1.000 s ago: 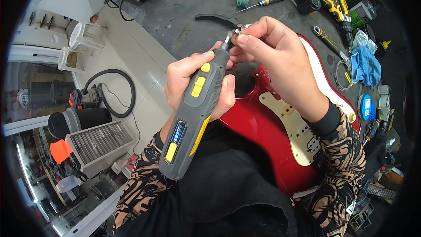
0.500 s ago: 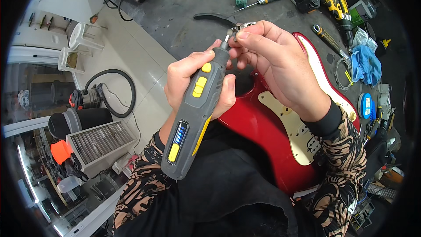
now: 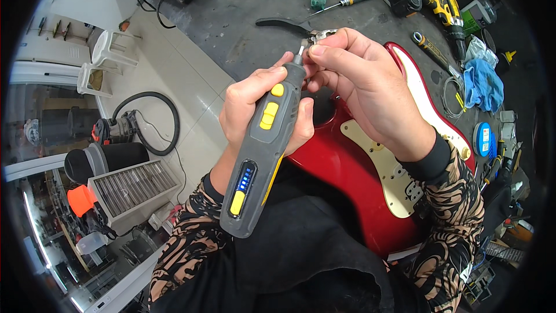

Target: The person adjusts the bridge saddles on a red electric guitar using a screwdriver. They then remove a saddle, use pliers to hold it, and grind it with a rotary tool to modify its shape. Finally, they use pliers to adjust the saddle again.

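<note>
- Your left hand [image 3: 240,101] wraps closed around the grey rotary tool [image 3: 255,145], held slantwise before your dark apron [image 3: 313,237]; if that wrap loosens, the nose could swing into your fingertips.
- Your right hand [image 3: 370,75] pinches, thumb against finger with hardly any gap, what looks like a small metal piece [image 3: 313,39] at the tool's tip, above the bench; its outline is too small to make out. Such a slight hold could slip, and the piece could drop out of reach.
- The bit [image 3: 301,50] sits very near the fingertips of both your hands. I cannot tell whether it turns, or whether it touches the piece; if it spins and catches, it could nip skin or fling the metal.
- 1 digit of your left hand lies just beside the round yellow button [image 3: 278,90]; a shift of grip could press it unintended.
- The red guitar body [image 3: 341,168] with its cream pickguard [image 3: 375,146] lies under your right forearm; a dropped tool or stray metal could scratch the finish.
- Black-handled pliers [image 3: 281,22] lie just beyond your fingers; a forward nudge could knock them.
</note>
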The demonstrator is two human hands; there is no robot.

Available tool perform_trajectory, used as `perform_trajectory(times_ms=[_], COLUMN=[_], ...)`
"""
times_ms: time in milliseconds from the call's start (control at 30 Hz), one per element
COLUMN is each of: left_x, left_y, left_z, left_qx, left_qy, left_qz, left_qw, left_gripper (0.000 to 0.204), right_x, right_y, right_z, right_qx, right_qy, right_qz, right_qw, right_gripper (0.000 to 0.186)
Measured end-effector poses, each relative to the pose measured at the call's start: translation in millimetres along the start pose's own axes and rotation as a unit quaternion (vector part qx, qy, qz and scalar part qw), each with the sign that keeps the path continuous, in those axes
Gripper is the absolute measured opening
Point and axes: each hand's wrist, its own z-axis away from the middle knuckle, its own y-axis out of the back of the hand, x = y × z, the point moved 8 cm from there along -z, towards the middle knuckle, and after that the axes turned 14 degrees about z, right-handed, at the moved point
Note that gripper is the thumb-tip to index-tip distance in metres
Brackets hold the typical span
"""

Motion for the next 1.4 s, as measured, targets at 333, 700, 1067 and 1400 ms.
perform_trajectory(times_ms=[333, 700, 1067, 1400], left_x=[3, 2, -8, -10], left_y=[-1, 4, 10, 10], left_z=[-1, -1, 6, 5], left_qx=[-0.003, 0.019, 0.024, 0.030], left_qy=[-0.018, 0.004, 0.025, 0.027], left_qz=[-0.021, 0.011, 0.105, 0.102], left_qw=[1.000, 1.000, 0.994, 0.994], left_gripper=[0.053, 0.053, 0.050, 0.052], right_x=[1, -9, -29, -30], right_y=[0, -5, -7, -12], right_z=[-1, 3, 4, 4], right_qx=[0.005, 0.008, 0.030, 0.019], right_qy=[0.018, 0.035, 0.212, 0.232], right_qz=[0.017, 0.105, 0.335, 0.358], right_qw=[1.000, 0.994, 0.918, 0.904], right_gripper=[0.016, 0.007, 0.010, 0.012])
